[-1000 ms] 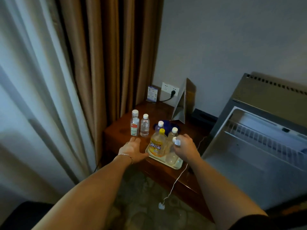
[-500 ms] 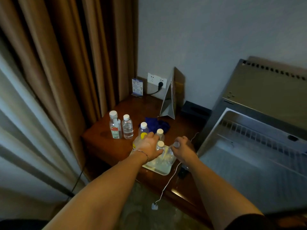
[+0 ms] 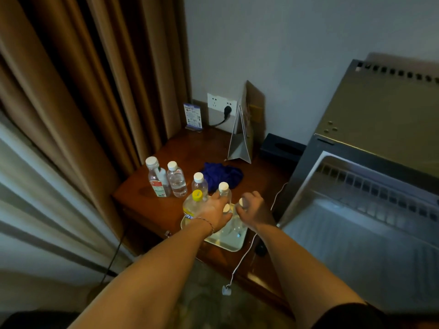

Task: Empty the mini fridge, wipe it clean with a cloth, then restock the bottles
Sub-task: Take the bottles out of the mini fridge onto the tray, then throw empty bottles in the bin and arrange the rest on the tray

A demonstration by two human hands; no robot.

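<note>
Fingers [image 3: 247, 202] of the right hand [image 3: 253, 213] curl round a white-capped clear bottle [image 3: 240, 205] on the pale tray [image 3: 234, 244]; left hand [image 3: 213, 210] clamps its neighbour [image 3: 226, 208].
Both bottles seem gathered for restocking the open, empty grey mini fridge [image 3: 370, 210] just right of the wooden bench [image 3: 142, 198]. A second ago the left hand lay flat beside the tray; now it grips.

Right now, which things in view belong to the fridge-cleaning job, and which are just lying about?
Part of the job:
- mini fridge, open
- blue cloth
- yellow-capped bottle
- clear bottles on the tray
- two bottles on the wooden table
- left hand, right hand, each on a tray bottle

Lying about:
- folded card stand
- small blue sign
- wall socket
- black box
- white cable
- curtains
</note>
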